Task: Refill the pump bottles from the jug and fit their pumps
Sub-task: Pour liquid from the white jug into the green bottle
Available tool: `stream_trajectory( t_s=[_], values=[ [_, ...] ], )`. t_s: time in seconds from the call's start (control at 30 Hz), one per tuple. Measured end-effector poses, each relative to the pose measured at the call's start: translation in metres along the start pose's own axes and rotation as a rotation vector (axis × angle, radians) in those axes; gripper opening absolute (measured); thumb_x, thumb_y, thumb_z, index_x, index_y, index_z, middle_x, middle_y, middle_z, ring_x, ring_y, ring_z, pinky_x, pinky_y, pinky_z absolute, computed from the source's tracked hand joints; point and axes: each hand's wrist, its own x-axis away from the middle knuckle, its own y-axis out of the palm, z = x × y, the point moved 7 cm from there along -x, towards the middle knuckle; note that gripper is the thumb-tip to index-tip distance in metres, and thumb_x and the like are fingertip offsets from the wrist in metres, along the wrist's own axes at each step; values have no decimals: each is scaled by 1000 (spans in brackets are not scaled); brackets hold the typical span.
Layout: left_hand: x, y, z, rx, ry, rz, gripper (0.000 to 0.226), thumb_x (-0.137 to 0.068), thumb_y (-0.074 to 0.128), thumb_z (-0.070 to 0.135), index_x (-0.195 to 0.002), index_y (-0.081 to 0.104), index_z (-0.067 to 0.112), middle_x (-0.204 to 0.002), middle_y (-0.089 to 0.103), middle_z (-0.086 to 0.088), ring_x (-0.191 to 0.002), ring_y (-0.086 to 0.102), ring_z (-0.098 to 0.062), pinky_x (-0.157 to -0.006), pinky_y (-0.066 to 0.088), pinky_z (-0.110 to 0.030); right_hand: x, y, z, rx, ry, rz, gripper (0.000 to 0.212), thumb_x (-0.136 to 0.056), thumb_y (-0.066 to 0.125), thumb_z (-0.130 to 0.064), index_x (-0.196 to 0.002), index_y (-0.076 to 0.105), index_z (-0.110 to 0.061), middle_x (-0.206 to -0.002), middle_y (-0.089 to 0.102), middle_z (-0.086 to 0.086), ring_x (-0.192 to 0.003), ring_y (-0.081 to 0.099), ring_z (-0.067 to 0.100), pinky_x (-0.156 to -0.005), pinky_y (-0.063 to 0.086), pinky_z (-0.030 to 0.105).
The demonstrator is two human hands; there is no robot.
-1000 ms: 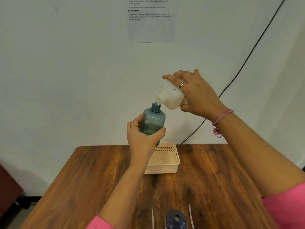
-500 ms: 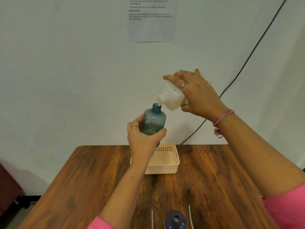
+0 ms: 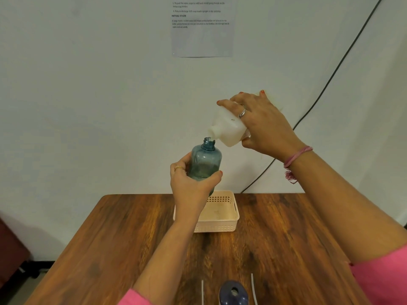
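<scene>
Left hand (image 3: 189, 186), centre of the frame: a thin gold-coloured ring (image 3: 178, 167) on one finger; the thumbnail is painted orange-red. Right hand (image 3: 266, 126), upper right of centre: a silver-coloured band ring (image 3: 241, 113), orange-red polish on the visible nails, and a pink thread wristband (image 3: 296, 156) with a frayed tassel hanging below the wrist. Both forearms are bare; bright pink sleeves (image 3: 383, 280) begin at the lower right and bottom edges.

Pale wall (image 3: 88, 95) w/ paper notice (image 3: 201, 40), black cable (image 3: 330, 80); wood table (image 3: 275, 238).
</scene>
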Motion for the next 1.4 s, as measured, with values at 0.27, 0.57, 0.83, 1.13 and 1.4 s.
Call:
stream_trajectory(
  t_s=[0.27, 0.57, 0.83, 1.13, 1.4],
  values=[
    [2, 1, 2, -3, 7, 4, 69, -58, 90, 19, -108, 49, 43, -119, 52, 5, -102, 58, -5, -67, 52, -12, 2, -4, 1, -15, 3, 12, 94, -68, 80, -15, -146, 29, -23, -138, 44, 11, -128, 40, 30, -112, 19, 53],
    [4, 2, 6, 7, 17, -3, 70, -59, 89, 17, -110, 48, 42, -120, 52, 5, -98, 57, 2, -69, 51, -10, 3, -5, 3, -8, 8, 19, 95, -66, 81, -15, -146, 29, -25, -137, 44, 10, -127, 42, 30, -112, 21, 53],
    [5, 2, 8, 10, 24, -8, 71, -60, 89, 17, -112, 48, 41, -122, 52, 3, -102, 58, -4, -70, 51, -8, 4, -11, 3, -14, 7, 46, 95, -65, 82, -13, -145, 32, -23, -136, 46, 12, -124, 43, 31, -111, 21, 54],
    [6, 2, 9, 11, 17, -5, 69, -59, 89, 17, -108, 49, 44, -122, 53, 3, -102, 59, -5, -73, 54, -16, 3, -14, 2, -4, -1, 45, 95, -65, 82, -13, -145, 32, -23, -136, 45, 12, -125, 42, 31, -111, 20, 54],
    [7, 2, 10, 9, 16, 2, 69, -59, 89, 17, -109, 49, 42, -121, 53, 2, -105, 59, -9, -79, 57, -22, 3, -15, 2, -9, -10, 44, 93, -66, 80, -11, -146, 32, -22, -136, 45, 12, -128, 41, 31, -112, 19, 55]
  ],
)
